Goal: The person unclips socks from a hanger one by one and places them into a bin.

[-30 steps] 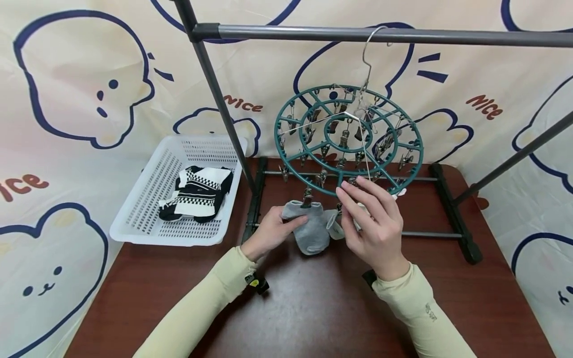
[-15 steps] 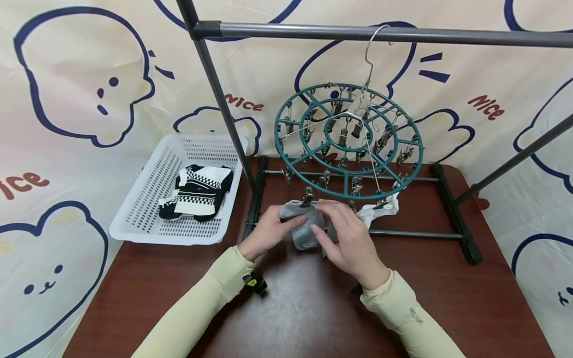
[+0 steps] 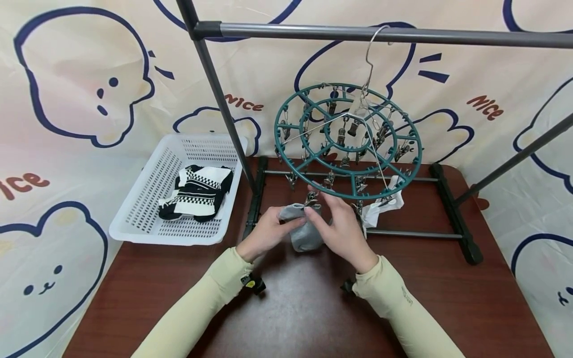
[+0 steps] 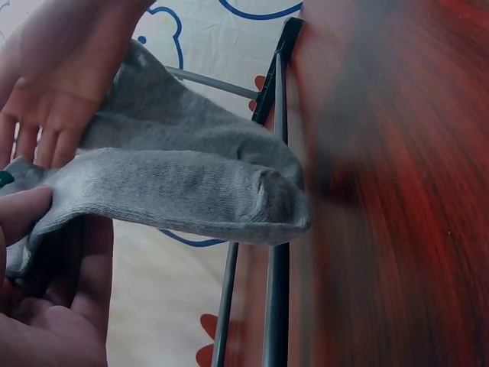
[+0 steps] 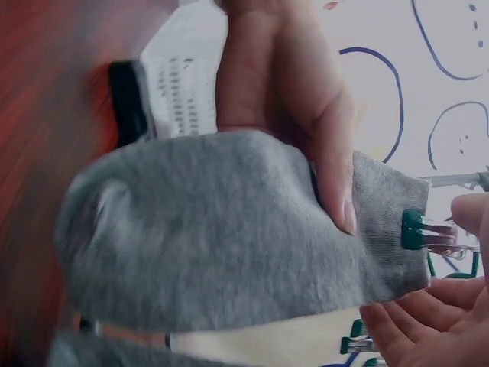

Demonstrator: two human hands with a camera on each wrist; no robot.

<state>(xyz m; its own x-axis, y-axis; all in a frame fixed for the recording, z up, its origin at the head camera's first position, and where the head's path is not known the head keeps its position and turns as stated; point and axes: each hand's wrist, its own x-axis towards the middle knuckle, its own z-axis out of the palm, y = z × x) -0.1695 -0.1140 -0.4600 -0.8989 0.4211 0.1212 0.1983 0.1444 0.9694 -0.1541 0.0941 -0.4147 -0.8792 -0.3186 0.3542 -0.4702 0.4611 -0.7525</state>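
A grey sock (image 3: 306, 237) hangs below the round green drying hanger (image 3: 346, 195), its cuff in a metal clip with green tips (image 5: 428, 233). My left hand (image 3: 267, 231) pinches the sock near the cuff, thumb in front and fingers behind. At the clip, my right hand (image 3: 342, 229) has its thumb and forefinger on either side of the handles, pinching it. Behind the first sock, the left wrist view shows a second grey sock (image 4: 183, 115). A white piece of fabric (image 3: 380, 209) hangs to the right of my right hand.
A white basket (image 3: 130, 219) on the left holds black-and-white patterned socks (image 3: 197, 194). The hanger hooks over a dark rack bar (image 3: 286, 31), with several loose clips dangling from it. Rack feet (image 3: 456, 219) stand on the brown table (image 3: 286, 318).
My right hand has moved left, from beside the neighbouring clip to the clip on the grey sock. My left hand stays at the sock. The hanger has turned slightly.
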